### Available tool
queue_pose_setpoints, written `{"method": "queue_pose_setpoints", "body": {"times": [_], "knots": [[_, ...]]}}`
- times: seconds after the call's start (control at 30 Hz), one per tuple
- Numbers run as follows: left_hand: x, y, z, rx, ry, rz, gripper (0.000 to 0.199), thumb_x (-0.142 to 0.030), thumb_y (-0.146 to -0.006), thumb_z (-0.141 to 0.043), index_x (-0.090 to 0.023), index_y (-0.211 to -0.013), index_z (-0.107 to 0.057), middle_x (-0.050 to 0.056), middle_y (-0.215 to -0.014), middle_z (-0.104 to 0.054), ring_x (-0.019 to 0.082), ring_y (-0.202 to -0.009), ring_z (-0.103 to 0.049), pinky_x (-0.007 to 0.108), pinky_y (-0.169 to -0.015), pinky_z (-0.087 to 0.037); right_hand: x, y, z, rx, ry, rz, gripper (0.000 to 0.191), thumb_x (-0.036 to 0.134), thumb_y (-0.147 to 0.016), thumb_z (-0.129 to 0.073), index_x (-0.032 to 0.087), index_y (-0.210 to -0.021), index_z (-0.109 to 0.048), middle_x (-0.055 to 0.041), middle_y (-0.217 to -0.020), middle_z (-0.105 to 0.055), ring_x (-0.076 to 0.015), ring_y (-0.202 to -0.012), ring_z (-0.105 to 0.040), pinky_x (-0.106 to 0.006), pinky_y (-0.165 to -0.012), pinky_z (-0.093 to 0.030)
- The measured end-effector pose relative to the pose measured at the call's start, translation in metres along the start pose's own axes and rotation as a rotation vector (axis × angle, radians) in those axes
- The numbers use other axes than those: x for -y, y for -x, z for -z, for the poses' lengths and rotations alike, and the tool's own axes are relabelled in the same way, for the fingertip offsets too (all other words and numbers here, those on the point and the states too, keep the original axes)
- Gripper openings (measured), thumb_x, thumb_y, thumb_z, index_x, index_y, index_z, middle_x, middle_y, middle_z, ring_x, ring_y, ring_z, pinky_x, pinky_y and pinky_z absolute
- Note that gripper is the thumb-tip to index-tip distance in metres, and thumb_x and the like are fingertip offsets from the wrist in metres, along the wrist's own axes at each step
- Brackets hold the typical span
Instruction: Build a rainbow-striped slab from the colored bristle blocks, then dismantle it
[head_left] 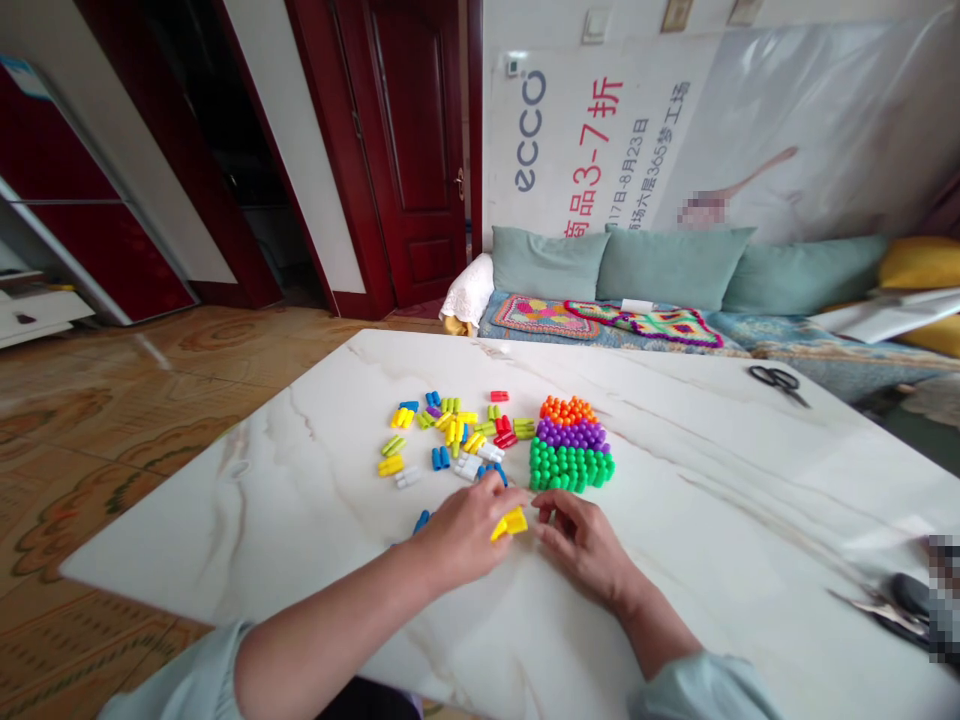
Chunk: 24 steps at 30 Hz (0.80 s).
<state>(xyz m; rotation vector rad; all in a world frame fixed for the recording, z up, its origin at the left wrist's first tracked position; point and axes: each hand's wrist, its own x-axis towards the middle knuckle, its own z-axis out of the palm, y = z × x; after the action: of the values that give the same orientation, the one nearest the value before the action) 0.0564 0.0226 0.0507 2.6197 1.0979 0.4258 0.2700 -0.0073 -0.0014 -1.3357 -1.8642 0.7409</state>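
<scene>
My left hand [469, 535] is closed on yellow plastic pieces [513, 523], small double-tube shapes, just above the near middle of the table. To its right, my right hand [589, 545] is half curled, thumb and forefinger apart, with nothing visible between them; its fingertips are close to the yellow pieces. Beyond the right hand stands a tight block of small round-topped pieces: green [570, 465] nearest, purple [574, 434] in the middle and orange [568, 410] at the back. Blue pieces [422, 521] lie partly hidden behind my left forearm.
Loose double-tube pieces in yellow [391, 466], blue [441, 459], white [469, 466], red [504, 432] and lime green [394, 445] are scattered beyond my left hand. Black scissors [776, 379] lie at the table's far right, another bladed tool [892, 610] at the near right. A sofa with cushions [675, 268] stands behind.
</scene>
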Motion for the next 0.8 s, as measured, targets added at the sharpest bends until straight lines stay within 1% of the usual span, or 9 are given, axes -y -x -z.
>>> {"method": "queue_pose_setpoints", "body": {"times": [0.03,0.1,0.2,0.3,0.37,0.47,0.57,0.7,0.8], "knots": [[-0.009,0.001,-0.004,0.073,-0.026,-0.004,0.039,-0.013,-0.075,-0.056,-0.028,-0.111,-0.055,0.004,-0.107,-0.054,0.019,-0.089,-0.061,0.029,-0.080,-0.052,0.001,0.001,0.000,0.028,-0.025,0.008,0.027,0.039,-0.086,-0.057,0.019,-0.104,-0.060,-0.0001,-0.083,-0.063,-0.0118,-0.063,-0.051,-0.023,-0.059,-0.039],[-0.022,0.002,-0.013,0.182,-0.075,0.018,0.036,-0.014,-0.074,-0.056,-0.026,-0.108,-0.054,0.005,-0.108,-0.054,0.019,-0.085,-0.061,0.030,-0.073,-0.053,0.003,0.001,0.000,0.072,-0.052,0.033,0.033,0.046,-0.085,-0.058,0.019,-0.102,-0.062,-0.0010,-0.083,-0.064,-0.0123,-0.065,-0.051,-0.023,-0.060,-0.039],[-0.028,0.004,-0.022,0.233,-0.084,0.037,0.035,-0.014,-0.074,-0.056,-0.024,-0.107,-0.053,0.007,-0.112,-0.053,0.020,-0.084,-0.061,0.031,-0.072,-0.053,0.004,0.000,0.000,0.126,-0.069,0.057,0.035,0.049,-0.082,-0.063,0.018,-0.097,-0.066,-0.0011,-0.079,-0.063,-0.0129,-0.066,-0.051,-0.024,-0.060,-0.038],[-0.027,0.004,-0.027,0.203,-0.054,0.009,0.041,-0.012,-0.076,-0.056,-0.025,-0.114,-0.049,0.007,-0.117,-0.052,0.021,-0.090,-0.060,0.033,-0.077,-0.052,0.007,0.000,-0.001,0.182,-0.176,0.038,0.036,0.046,-0.078,-0.069,0.018,-0.100,-0.067,-0.0012,-0.081,-0.064,-0.0130,-0.068,-0.051,-0.024,-0.061,-0.039],[-0.026,0.004,-0.029,0.177,-0.047,-0.007,0.046,-0.008,-0.078,-0.053,-0.026,-0.119,-0.047,0.007,-0.117,-0.054,0.022,-0.094,-0.060,0.033,-0.080,-0.051,0.009,-0.001,-0.002,0.201,-0.255,0.016,0.033,0.042,-0.076,-0.072,0.017,-0.098,-0.067,-0.0011,-0.081,-0.064,-0.0125,-0.068,-0.051,-0.023,-0.061,-0.039],[-0.026,0.003,-0.030,0.135,-0.037,-0.039,0.047,-0.004,-0.080,-0.048,-0.027,-0.121,-0.046,0.006,-0.110,-0.058,0.021,-0.096,-0.060,0.033,-0.082,-0.050,0.011,-0.001,-0.004,0.187,-0.317,0.003,0.025,0.036,-0.075,-0.073,0.016,-0.089,-0.067,-0.0005,-0.079,-0.062,-0.0117,-0.067,-0.050,-0.023,-0.060,-0.039],[-0.023,0.004,-0.031,0.050,0.016,-0.066,0.048,-0.003,-0.080,-0.047,-0.027,-0.121,-0.045,0.005,-0.109,-0.059,0.021,-0.101,-0.059,0.034,-0.085,-0.050,0.009,-0.002,-0.004,0.146,-0.365,-0.005,0.018,0.032,-0.077,-0.070,0.015,-0.080,-0.064,-0.0003,-0.077,-0.061,-0.0117,-0.068,-0.051,-0.022,-0.060,-0.039],[-0.013,0.008,-0.041,-0.115,0.137,0.013,0.050,-0.004,-0.075,-0.050,-0.023,-0.120,-0.042,0.007,-0.116,-0.058,0.022,-0.104,-0.059,0.036,-0.087,-0.051,0.005,-0.002,-0.002,0.095,-0.357,-0.066,0.019,0.031,-0.077,-0.068,0.014,-0.083,-0.062,-0.0004,-0.077,-0.060,-0.0110,-0.067,-0.049,-0.022,-0.058,-0.037],[0.001,0.011,-0.050,-0.135,0.190,0.043,0.053,-0.004,-0.071,-0.052,-0.023,-0.119,-0.044,0.007,-0.117,-0.059,0.023,-0.107,-0.059,0.038,-0.091,-0.051,0.004,0.000,0.000,0.079,-0.359,-0.122,0.019,0.032,-0.078,-0.067,0.015,-0.082,-0.061,0.0004,-0.074,-0.058,-0.0101,-0.064,-0.047,-0.022,-0.057,-0.035]]}}
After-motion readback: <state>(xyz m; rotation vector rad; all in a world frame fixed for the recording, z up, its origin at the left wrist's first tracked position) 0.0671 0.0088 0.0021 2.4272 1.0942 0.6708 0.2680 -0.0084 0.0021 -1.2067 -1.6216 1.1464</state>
